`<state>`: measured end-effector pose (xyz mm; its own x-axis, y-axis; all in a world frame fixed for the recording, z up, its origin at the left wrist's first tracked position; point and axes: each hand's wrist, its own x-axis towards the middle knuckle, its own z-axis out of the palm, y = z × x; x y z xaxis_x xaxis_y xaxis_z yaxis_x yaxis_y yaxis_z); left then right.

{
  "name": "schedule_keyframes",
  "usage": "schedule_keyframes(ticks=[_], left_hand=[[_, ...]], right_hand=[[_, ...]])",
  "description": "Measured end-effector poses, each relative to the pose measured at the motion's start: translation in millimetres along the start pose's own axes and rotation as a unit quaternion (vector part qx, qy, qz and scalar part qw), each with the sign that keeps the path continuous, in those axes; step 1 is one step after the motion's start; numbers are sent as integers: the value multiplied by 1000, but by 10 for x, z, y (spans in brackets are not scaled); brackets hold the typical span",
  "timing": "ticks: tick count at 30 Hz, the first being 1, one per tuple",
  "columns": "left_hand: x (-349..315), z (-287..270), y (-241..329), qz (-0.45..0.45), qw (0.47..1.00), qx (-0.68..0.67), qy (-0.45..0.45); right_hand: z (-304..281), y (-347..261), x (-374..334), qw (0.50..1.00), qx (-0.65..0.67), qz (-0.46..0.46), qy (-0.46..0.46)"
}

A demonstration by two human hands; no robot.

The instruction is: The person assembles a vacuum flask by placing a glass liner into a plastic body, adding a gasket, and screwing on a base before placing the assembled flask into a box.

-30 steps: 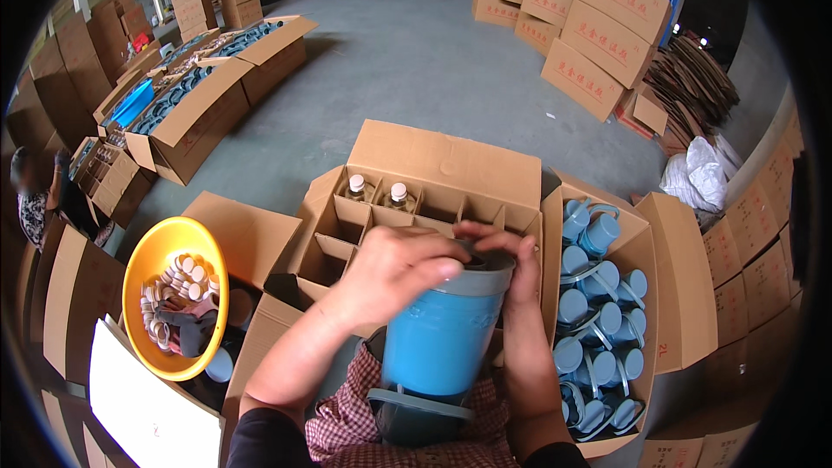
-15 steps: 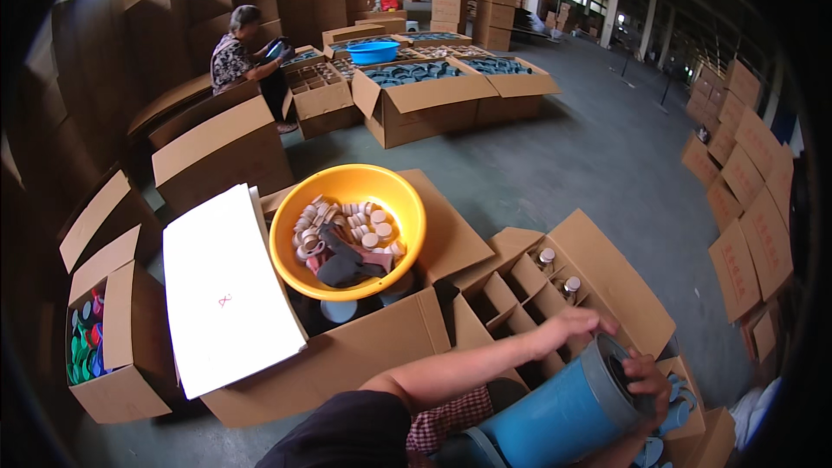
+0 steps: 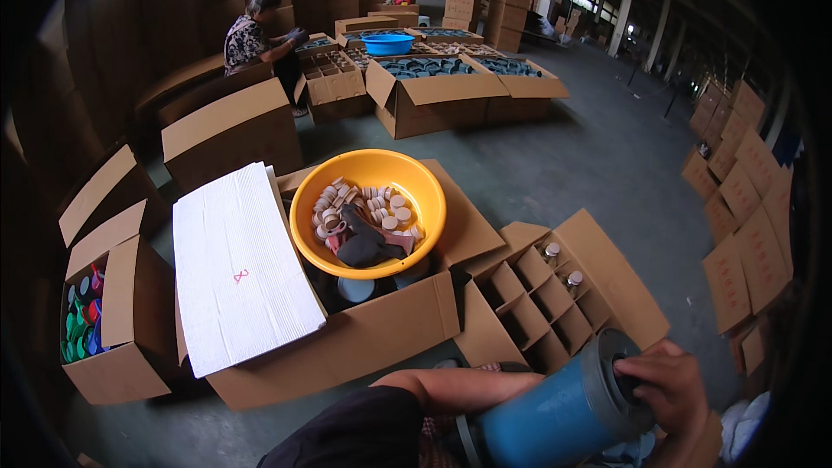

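A blue flask-like cylinder (image 3: 555, 412) with a dark grey collar lies tilted across my lap, its mouth facing up and right. My right hand (image 3: 672, 381) is closed at the mouth end, the fingers bent over the dark opening; whatever sits inside under them is hard to make out. My left forearm (image 3: 472, 388) runs behind the cylinder, and the left hand itself is hidden by it. Just beyond stands an open divided carton (image 3: 529, 316) with two silvery glass bottles with pale caps (image 3: 552, 251) in its far cells.
A yellow basin (image 3: 433, 208) holding pale round stoppers and a dark glove rests on an open carton (image 3: 347, 351). White sheets (image 3: 243, 277) lie left of it. Another person (image 3: 251, 39) sits at the far left near cartons of blue-grey parts (image 3: 425, 68). Stacked cartons (image 3: 737, 277) line the right.
My left hand has gone from the flask's mouth and is now hidden behind the cylinder. The right hand has shifted up round the mouth. The whole view has swung slightly.
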<state>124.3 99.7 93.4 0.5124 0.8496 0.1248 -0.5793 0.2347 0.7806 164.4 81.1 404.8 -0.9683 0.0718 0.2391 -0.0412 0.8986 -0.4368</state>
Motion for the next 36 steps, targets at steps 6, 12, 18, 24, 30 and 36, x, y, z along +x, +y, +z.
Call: schedule_keyframes(ticks=[6,12,18,24,30,36], left_hand=[[102,182,-167,-11,1000,-10,-9],[76,242,-286,-10,999,-36,-8],[-246,-102,-252,6,996,-89,28],[-496,-312,-180,28,992,-113,45],[-569,-345,-151,32,992,-112,49],[-592,-377,-124,39,991,-117,50]], right_hand=[[-50,-133,-79,999,-37,-5,-26],[11,-337,-111,986,39,-121,-105],[99,-528,-185,991,42,-114,-63],[305,-311,-323,994,81,-77,11],[576,0,-428,984,109,-83,118],[744,236,-411,958,192,-109,184]])
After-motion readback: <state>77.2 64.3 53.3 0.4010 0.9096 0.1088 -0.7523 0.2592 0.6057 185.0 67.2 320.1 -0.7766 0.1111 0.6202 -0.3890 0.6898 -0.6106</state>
